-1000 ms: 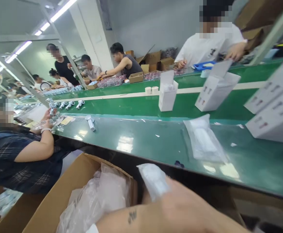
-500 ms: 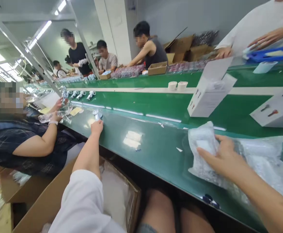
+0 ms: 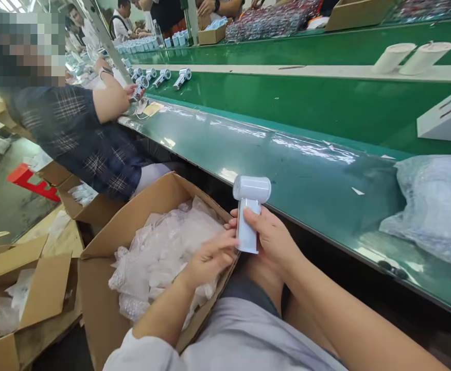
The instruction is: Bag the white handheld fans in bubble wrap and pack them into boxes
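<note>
Both my hands hold a small white handheld device (image 3: 248,211) with a round head, upright over my lap just in front of the green conveyor table (image 3: 272,149). My right hand (image 3: 272,239) wraps its handle from the right, thumb across the front. My left hand (image 3: 210,257) pinches the handle's lower left side. Beneath my left hand stands an open cardboard box (image 3: 105,288) filled with clear plastic bags (image 3: 163,252).
A pile of plastic bags (image 3: 437,206) lies on the table at right, a white carton (image 3: 449,118) beyond it. A seated person in a plaid shirt (image 3: 82,139) works at left. More white devices (image 3: 167,77), two paper cups (image 3: 411,56) and cardboard boxes (image 3: 28,288) surround.
My left hand has come back from the table's far left with the white device. My right hand left the bag pile and joined it; the view dropped toward my lap.
</note>
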Available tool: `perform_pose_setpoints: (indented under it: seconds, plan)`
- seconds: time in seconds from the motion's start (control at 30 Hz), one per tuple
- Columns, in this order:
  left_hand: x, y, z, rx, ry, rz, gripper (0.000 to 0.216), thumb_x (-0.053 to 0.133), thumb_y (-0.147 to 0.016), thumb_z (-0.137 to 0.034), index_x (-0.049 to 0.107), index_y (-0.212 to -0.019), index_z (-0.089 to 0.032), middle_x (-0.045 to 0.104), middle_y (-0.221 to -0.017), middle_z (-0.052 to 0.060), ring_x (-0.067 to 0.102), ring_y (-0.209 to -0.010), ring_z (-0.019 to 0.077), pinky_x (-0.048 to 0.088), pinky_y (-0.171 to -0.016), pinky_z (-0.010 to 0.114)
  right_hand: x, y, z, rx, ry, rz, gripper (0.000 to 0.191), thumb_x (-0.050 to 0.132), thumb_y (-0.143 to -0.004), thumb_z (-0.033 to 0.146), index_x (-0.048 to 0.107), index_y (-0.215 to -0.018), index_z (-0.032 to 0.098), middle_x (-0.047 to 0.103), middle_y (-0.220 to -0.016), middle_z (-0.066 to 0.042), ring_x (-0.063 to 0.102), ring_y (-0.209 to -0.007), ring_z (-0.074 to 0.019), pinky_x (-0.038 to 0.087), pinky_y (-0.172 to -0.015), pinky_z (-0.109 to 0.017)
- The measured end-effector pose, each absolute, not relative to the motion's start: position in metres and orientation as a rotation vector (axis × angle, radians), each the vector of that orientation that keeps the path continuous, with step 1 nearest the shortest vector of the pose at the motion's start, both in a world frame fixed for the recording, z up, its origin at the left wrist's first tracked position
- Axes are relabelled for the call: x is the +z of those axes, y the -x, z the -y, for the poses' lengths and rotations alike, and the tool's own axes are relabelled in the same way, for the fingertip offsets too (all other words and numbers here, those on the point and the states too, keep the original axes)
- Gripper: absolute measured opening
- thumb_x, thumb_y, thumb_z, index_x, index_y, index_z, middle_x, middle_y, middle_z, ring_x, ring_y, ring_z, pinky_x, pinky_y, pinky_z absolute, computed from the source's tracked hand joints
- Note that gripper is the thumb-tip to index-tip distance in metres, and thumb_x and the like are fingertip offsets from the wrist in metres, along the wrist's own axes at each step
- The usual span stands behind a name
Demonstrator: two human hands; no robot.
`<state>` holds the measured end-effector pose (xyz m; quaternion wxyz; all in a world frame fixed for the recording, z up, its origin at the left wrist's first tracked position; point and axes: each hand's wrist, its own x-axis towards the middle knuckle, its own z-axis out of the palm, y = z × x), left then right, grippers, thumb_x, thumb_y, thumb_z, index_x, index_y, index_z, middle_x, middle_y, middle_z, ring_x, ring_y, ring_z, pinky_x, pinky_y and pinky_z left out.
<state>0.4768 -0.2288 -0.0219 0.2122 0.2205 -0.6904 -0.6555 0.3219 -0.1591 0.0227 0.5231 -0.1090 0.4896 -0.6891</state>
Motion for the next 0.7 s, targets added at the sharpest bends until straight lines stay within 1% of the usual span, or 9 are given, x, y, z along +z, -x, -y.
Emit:
perform_pose_setpoints:
  seconds: [0.07, 0.13, 0.23, 0.3, 0.37, 0.43, 0.57, 0.63, 0.7]
  plan:
    - [-0.061, -0.495, 0.236, -1.645, -1.04, 1.786, 0.034, 0.059, -0.084, -0.05, 0.064, -0.095, -0.017, 0.066, -0.097, 0.011, 0.061, -0.092, 0.023, 0.049, -0.075, 0.034, 0.015, -0.327, 0.148, -1.57, 0.295, -1.269, 0.053, 0.078, -0.068, 0.055, 0.055, -0.102, 0.02, 0.066, -0.079, -0.001, 0.063, -0.069, -0.0157, 0.052, -0.063, -0.028]
    - [-0.104, -0.503, 0.24, -1.407, -1.453, 1.793, 0.023, 0.071, -0.074, -0.034, 0.058, -0.084, -0.019, 0.061, -0.084, 0.006, 0.059, -0.087, 0.0222, 0.045, -0.077, 0.034, 0.013, -0.328, 0.132, -1.449, 0.349, -1.347, 0.054, 0.078, -0.069, 0.055, 0.054, -0.103, 0.02, 0.064, -0.079, 0.0, 0.061, -0.066, -0.0137, 0.051, -0.061, -0.026]
    - [-0.153, -0.503, 0.236, -1.342, -1.598, 1.87, 0.032, 0.079, -0.057, -0.013, 0.053, -0.076, -0.02, 0.057, -0.081, 0.004, 0.056, -0.091, 0.0246, 0.041, -0.083, 0.036, 0.011, -0.33, 0.111, -1.281, 0.34, -1.355, 0.049, 0.071, -0.075, 0.057, 0.055, -0.101, 0.019, 0.063, -0.081, 0.0, 0.058, -0.061, -0.011, 0.051, -0.058, -0.025]
    - [-0.168, -0.5, 0.231, -1.379, -1.585, 1.874, 0.024, 0.072, -0.064, -0.011, 0.053, -0.074, -0.02, 0.057, -0.078, 0.003, 0.055, -0.088, 0.0232, 0.04, -0.083, 0.036, 0.009, -0.332, 0.101, -1.259, 0.307, -1.313, 0.047, 0.071, -0.078, 0.053, 0.054, -0.106, 0.02, 0.062, -0.085, -0.001, 0.059, -0.064, -0.0119, 0.052, -0.06, -0.026]
    - [-0.172, -0.499, 0.23, -1.429, -1.578, 1.881, 0.014, 0.065, -0.071, -0.012, 0.053, -0.07, -0.02, 0.055, -0.07, 0.0, 0.054, -0.077, 0.0196, 0.04, -0.078, 0.035, 0.008, -0.335, 0.093, -1.304, 0.281, -1.26, 0.052, 0.074, -0.077, 0.046, 0.05, -0.115, 0.021, 0.063, -0.09, -0.003, 0.062, -0.075, -0.0157, 0.054, -0.062, -0.027]
    - [-0.165, -0.502, 0.233, -1.487, -1.557, 1.888, 0.015, 0.065, -0.071, -0.016, 0.053, -0.065, -0.019, 0.052, -0.061, -0.003, 0.05, -0.067, 0.0163, 0.04, -0.071, 0.032, 0.006, -0.338, 0.088, -1.339, 0.253, -1.192, 0.061, 0.078, -0.074, 0.041, 0.045, -0.121, 0.022, 0.062, -0.094, -0.005, 0.063, -0.082, -0.0191, 0.055, -0.061, -0.029]
    - [-0.133, -0.52, 0.239, -1.664, -1.416, 1.917, 0.016, 0.069, -0.065, -0.023, 0.055, -0.059, -0.017, 0.048, -0.052, -0.005, 0.045, -0.056, 0.0123, 0.038, -0.06, 0.026, 0.002, -0.349, 0.089, -1.225, 0.212, -1.004, 0.083, 0.082, -0.069, 0.034, 0.031, -0.134, 0.021, 0.062, -0.094, -0.005, 0.065, -0.08, -0.0203, 0.056, -0.055, -0.029]
    - [-0.11, -0.53, 0.238, -1.788, -1.306, 1.936, 0.01, 0.065, -0.066, -0.023, 0.06, -0.06, -0.016, 0.053, -0.054, -0.003, 0.048, -0.056, 0.0121, 0.04, -0.059, 0.025, -0.002, -0.359, 0.095, -1.121, 0.173, -0.933, 0.097, 0.084, -0.065, 0.031, 0.023, -0.14, 0.02, 0.062, -0.094, -0.006, 0.067, -0.075, -0.0205, 0.055, -0.051, -0.027]
    - [-0.086, -0.539, 0.235, -1.931, -1.15, 1.898, 0.008, 0.062, -0.067, -0.022, 0.065, -0.064, -0.015, 0.061, -0.061, 0.0, 0.053, -0.061, 0.0136, 0.044, -0.063, 0.026, -0.006, -0.369, 0.103, -1.03, 0.141, -0.892, 0.102, 0.084, -0.063, 0.028, 0.019, -0.142, 0.021, 0.063, -0.096, -0.007, 0.068, -0.072, -0.0202, 0.054, -0.048, -0.026]
